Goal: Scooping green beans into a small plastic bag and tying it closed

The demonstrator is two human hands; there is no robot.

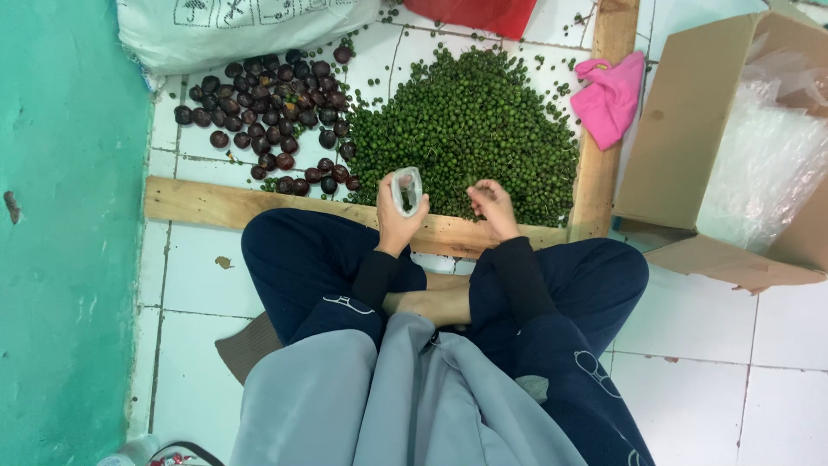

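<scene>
Head view, looking down past grey cloth and dark blue trousers at a person sitting cross-legged on a white tiled floor (198, 259). The left hand (398, 211) is wrapped around a small clear plastic bag (406, 190), glossy and crinkled, held upright with its mouth open and something dark inside — what exactly is too small to tell. The right hand (493, 205) is curled with the fingertips pinched together, just beside the bag; whether it pinches anything I cannot tell.

Directly beyond both hands lies a broad heap of small green berries (470, 121), round and matte, piled on the tiles, with loose ones scattered at its edges. Beyond and to the left of the left hand sits a patch of larger dark purple fruits (267, 112), smooth and rounded, touching the green heap's edge. A rough wooden plank (216, 205) runs under the hands between the person's knees and the heaps; a second plank (599, 147) stands crosswise to the right of the right hand. Past that plank lie a crumpled pink cloth (611, 99) and, further right, an open cardboard box (681, 129) lined with cloudy plastic sheeting. A white woven sack (233, 30) lies beyond the dark fruits — a teal wall (60, 216) stands far left.
</scene>
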